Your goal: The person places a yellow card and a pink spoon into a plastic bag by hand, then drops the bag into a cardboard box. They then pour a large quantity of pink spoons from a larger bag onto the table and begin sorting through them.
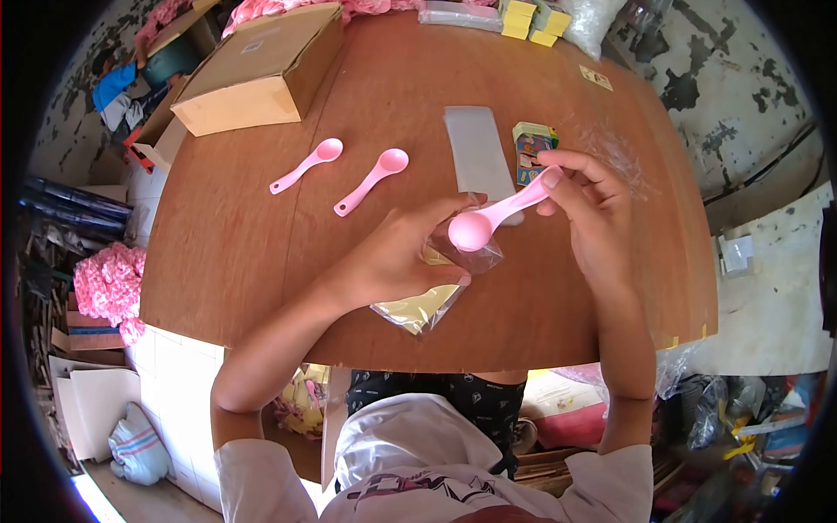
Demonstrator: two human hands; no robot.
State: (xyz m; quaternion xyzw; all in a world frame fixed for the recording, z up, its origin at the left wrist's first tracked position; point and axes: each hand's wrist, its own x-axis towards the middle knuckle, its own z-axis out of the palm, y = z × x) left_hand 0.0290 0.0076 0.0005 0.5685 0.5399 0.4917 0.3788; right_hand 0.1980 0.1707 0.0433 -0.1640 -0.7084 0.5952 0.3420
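Observation:
My right hand [595,196] pinches a pink measuring spoon [472,232] by the end of its handle, its round bowl pointing left. Between the thumb and fingers of my left hand [392,254] is a transparent plastic bag [422,315] with a yellow card inside. The spoon's bowl overlaps the upper end of this bag. Two more pink measuring spoons, one left [305,167] and one nearer [372,181], lie on the table beyond my left hand. A stack of flat plastic bags [478,144] and a small pile of printed cards [528,148] lie just past the hands.
The brown wooden table [218,253] carries a cardboard box [235,98] at the far left. Yellow stacks [517,17] and a full plastic bag [593,24] stand at the back edge. Crumpled film [615,157] lies at right. Another person [118,96] is in the far left background.

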